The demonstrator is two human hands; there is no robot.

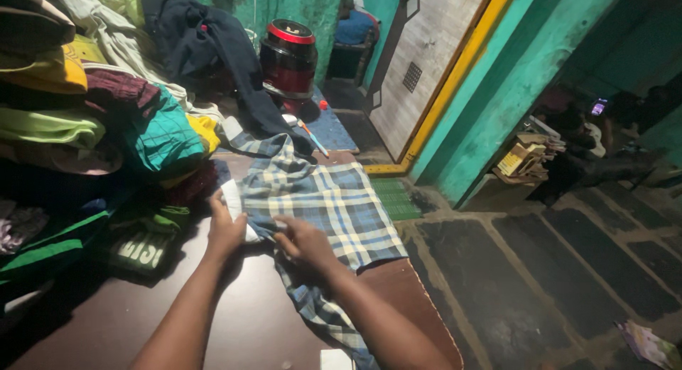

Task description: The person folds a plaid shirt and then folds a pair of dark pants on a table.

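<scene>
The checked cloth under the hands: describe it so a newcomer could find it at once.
Start at the dark brown table beside the heap of clothes. The checked cloth lies spread at the table's right edge, under the left hand and right hand. It alone is blue-and-white plaid, laid flat.

Dim indoor light, deep shadows left, slight blur, wide-angle edge distortion
</scene>
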